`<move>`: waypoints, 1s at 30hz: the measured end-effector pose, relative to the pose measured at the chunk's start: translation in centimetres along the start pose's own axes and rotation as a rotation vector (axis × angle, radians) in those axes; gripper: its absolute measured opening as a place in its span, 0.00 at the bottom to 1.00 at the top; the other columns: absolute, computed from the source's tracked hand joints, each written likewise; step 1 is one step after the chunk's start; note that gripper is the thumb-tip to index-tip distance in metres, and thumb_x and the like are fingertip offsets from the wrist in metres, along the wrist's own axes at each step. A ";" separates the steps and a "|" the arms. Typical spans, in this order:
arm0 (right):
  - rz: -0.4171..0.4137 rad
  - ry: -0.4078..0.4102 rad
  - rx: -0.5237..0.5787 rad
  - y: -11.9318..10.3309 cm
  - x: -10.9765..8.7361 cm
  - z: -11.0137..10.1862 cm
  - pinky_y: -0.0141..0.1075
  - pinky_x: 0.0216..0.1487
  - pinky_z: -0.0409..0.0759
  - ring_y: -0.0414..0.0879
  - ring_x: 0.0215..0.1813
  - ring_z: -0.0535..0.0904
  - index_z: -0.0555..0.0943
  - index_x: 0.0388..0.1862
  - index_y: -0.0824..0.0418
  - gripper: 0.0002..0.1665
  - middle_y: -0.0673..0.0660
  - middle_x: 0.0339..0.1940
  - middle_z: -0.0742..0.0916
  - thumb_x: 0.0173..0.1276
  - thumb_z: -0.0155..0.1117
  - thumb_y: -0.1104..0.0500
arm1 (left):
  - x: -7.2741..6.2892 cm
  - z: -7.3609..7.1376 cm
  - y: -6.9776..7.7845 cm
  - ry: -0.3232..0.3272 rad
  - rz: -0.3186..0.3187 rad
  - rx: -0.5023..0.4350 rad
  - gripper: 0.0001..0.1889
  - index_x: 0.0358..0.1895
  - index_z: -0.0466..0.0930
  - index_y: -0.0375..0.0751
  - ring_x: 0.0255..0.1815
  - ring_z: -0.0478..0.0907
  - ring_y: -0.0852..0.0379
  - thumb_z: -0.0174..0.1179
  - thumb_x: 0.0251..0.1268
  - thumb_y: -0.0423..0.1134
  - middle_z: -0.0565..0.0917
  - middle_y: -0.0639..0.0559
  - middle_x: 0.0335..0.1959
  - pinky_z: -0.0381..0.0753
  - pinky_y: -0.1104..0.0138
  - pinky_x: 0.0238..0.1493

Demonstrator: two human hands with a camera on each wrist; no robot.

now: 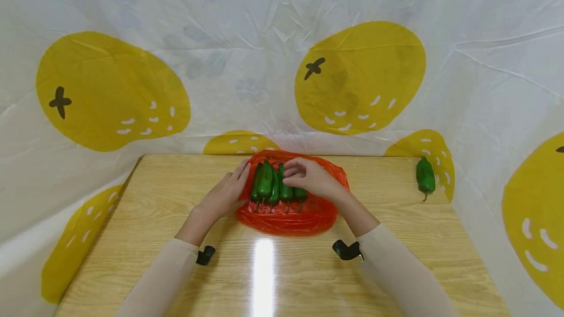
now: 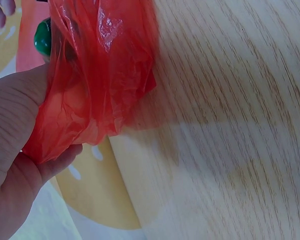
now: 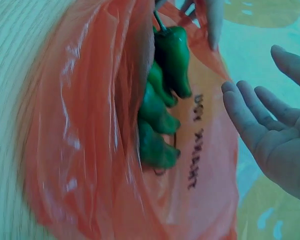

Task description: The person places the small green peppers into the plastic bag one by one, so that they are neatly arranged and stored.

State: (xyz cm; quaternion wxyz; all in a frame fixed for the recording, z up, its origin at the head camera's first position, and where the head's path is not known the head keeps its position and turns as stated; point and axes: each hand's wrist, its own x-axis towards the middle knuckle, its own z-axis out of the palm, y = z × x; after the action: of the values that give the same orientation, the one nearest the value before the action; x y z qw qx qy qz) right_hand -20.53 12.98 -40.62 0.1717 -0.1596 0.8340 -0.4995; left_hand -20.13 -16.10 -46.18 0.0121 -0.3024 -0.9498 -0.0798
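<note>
A red plastic bag (image 1: pixel 288 226) lies spread on the table with its mouth open. Several green peppers (image 1: pixel 265 180) rest side by side in it, stems toward the person. My left hand (image 1: pixel 222 193) holds the bag's left edge; in the left wrist view the red plastic (image 2: pixel 105 75) lies between thumb and fingers. Over the peppers hovers my right hand (image 1: pixel 313 177), partly covering those on the right. The right wrist view shows that hand (image 3: pixel 280 125) with relaxed fingers and nothing in it, apart from the peppers (image 3: pixel 172 55).
A single green pepper (image 1: pixel 425 175) lies at the table's far right, near the cloth wall. White cloth (image 1: pixel 242 72) with yellow fruit prints encloses the back and sides of the wooden table (image 1: pixel 379 199). Dark writing (image 3: pixel 195 140) marks the bag's inside.
</note>
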 end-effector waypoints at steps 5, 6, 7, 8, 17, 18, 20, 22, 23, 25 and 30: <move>-0.012 0.037 0.020 0.5 -1.6 -1.9 0.46 0.60 0.85 0.55 0.60 0.84 0.76 0.69 0.60 0.29 0.62 0.60 0.86 0.73 0.69 0.53 | 0.0 0.0 0.0 0.000 0.004 0.001 0.56 0.82 0.47 0.26 0.71 0.72 0.33 0.77 0.60 0.42 0.51 0.32 0.84 0.71 0.44 0.73; -0.015 0.045 0.023 0.6 -2.0 -2.3 0.47 0.61 0.85 0.55 0.60 0.84 0.76 0.69 0.61 0.29 0.62 0.60 0.86 0.73 0.69 0.54 | 0.0 0.0 0.0 -0.002 0.003 -0.001 0.56 0.82 0.47 0.26 0.71 0.72 0.33 0.77 0.60 0.42 0.50 0.32 0.84 0.71 0.44 0.73; -0.017 0.052 0.030 0.8 -2.3 -2.7 0.48 0.61 0.84 0.56 0.61 0.83 0.75 0.69 0.61 0.29 0.63 0.60 0.86 0.74 0.69 0.54 | 0.0 0.0 0.0 -0.003 0.002 -0.002 0.56 0.82 0.46 0.27 0.71 0.72 0.33 0.77 0.60 0.42 0.50 0.33 0.84 0.72 0.44 0.73; -0.018 0.060 0.032 0.9 -2.6 -3.1 0.48 0.62 0.84 0.56 0.61 0.83 0.75 0.69 0.62 0.29 0.63 0.60 0.86 0.74 0.68 0.54 | 0.0 0.0 0.0 -0.005 0.000 -0.004 0.56 0.82 0.46 0.27 0.71 0.72 0.32 0.77 0.60 0.42 0.49 0.33 0.84 0.72 0.44 0.73; -0.008 0.140 0.018 3.4 -5.7 -7.0 0.45 0.63 0.83 0.61 0.66 0.80 0.70 0.73 0.65 0.33 0.66 0.65 0.82 0.76 0.66 0.52 | 0.0 0.1 0.0 0.011 0.003 0.000 0.57 0.82 0.47 0.26 0.66 0.75 0.31 0.78 0.58 0.43 0.49 0.33 0.85 0.75 0.45 0.70; -0.005 0.151 0.015 3.8 -6.0 -7.5 0.43 0.62 0.84 0.62 0.67 0.79 0.69 0.74 0.66 0.34 0.67 0.65 0.82 0.77 0.65 0.52 | 0.0 0.1 0.0 0.014 0.004 0.001 0.57 0.82 0.48 0.26 0.66 0.75 0.31 0.78 0.58 0.43 0.49 0.33 0.84 0.75 0.45 0.70; -0.004 0.178 -0.001 4.5 -6.5 -8.6 0.35 0.60 0.83 0.62 0.67 0.79 0.68 0.75 0.66 0.34 0.68 0.66 0.81 0.77 0.64 0.52 | 0.0 0.2 0.0 0.010 -0.001 0.004 0.57 0.82 0.47 0.27 0.68 0.74 0.32 0.78 0.58 0.43 0.50 0.33 0.84 0.75 0.45 0.70; 0.004 0.206 -0.015 5.3 -7.1 -9.7 0.28 0.57 0.82 0.56 0.66 0.81 0.67 0.75 0.66 0.35 0.68 0.67 0.80 0.78 0.64 0.52 | 0.0 0.2 0.0 0.009 -0.002 0.003 0.57 0.82 0.47 0.26 0.69 0.73 0.32 0.78 0.58 0.43 0.50 0.32 0.84 0.74 0.44 0.71; 0.003 0.219 -0.016 5.7 -7.5 -10.2 0.25 0.56 0.81 0.51 0.65 0.82 0.66 0.76 0.67 0.35 0.69 0.68 0.79 0.78 0.63 0.52 | 0.0 0.2 0.0 0.006 -0.004 0.003 0.57 0.82 0.47 0.26 0.70 0.73 0.33 0.78 0.58 0.43 0.51 0.32 0.84 0.74 0.45 0.71; 0.006 0.239 -0.021 6.5 -8.2 -11.2 0.20 0.55 0.79 0.38 0.61 0.82 0.65 0.76 0.68 0.35 0.70 0.69 0.78 0.79 0.62 0.52 | 0.1 0.3 0.0 0.002 -0.004 0.003 0.57 0.82 0.47 0.26 0.71 0.72 0.33 0.78 0.59 0.43 0.50 0.32 0.84 0.73 0.44 0.72; 0.052 0.324 -0.071 8.5 -10.4 -13.7 0.15 0.52 0.75 0.17 0.52 0.76 0.64 0.78 0.67 0.38 0.66 0.70 0.77 0.80 0.60 0.47 | 0.2 0.2 0.2 -0.009 -0.004 -0.015 0.57 0.82 0.47 0.26 0.72 0.71 0.34 0.77 0.59 0.43 0.49 0.33 0.84 0.71 0.44 0.73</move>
State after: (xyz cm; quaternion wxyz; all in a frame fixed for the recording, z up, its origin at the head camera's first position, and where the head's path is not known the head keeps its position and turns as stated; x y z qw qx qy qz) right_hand -18.19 32.05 -40.80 0.0420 -0.0614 0.8718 -0.4841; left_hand -20.19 -15.82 -46.31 0.0053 -0.3010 -0.9498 -0.0854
